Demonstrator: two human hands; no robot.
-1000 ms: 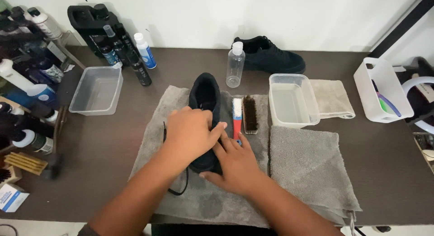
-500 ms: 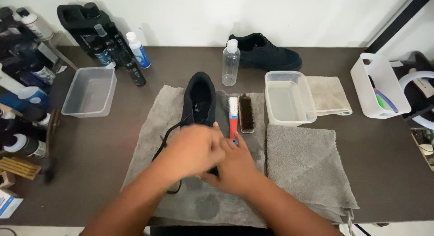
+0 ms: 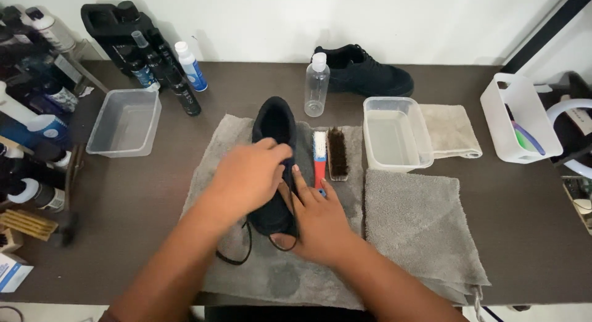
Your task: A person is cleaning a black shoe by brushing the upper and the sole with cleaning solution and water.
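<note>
Down at the table's middle: left hand [image 3: 246, 177] curled over the top of a black sneaker [image 3: 275, 143], fingers bent and closed on the lacing area, seemingly pinching the black shoelace [image 3: 237, 255], though the pinch itself sits hidden under the knuckles. Right hand [image 3: 314, 220] laid flat and half spread against the sneaker's right side, thumb tucked under the near end, fingertips pointing away, touching both shoe and cloth. Sneaker lying lengthwise on a grey microfibre towel [image 3: 216, 149], one end pointing at the wall, matte suede-like upper, lace trailing in a loose loop off the near left side. Just right of the shoe, on the same towel, a brush with a red-and-blue handle and white bristles [image 3: 319, 154], and beside that a wooden brush with dark brown bristles [image 3: 337, 152]. Further right, a second grey towel [image 3: 419, 226], plush and folded, and a clear rectangular plastic tub of water [image 3: 394, 134] touching a beige folded cloth [image 3: 453, 131]. Behind, a clear spray bottle [image 3: 317, 84] upright, a second black sneaker [image 3: 364, 72] by the wall. Left, an empty-looking clear tub [image 3: 124, 123] and a cluster of dark bottles [image 3: 157, 63] on the dark brown tabletop [image 3: 524, 211]
</note>
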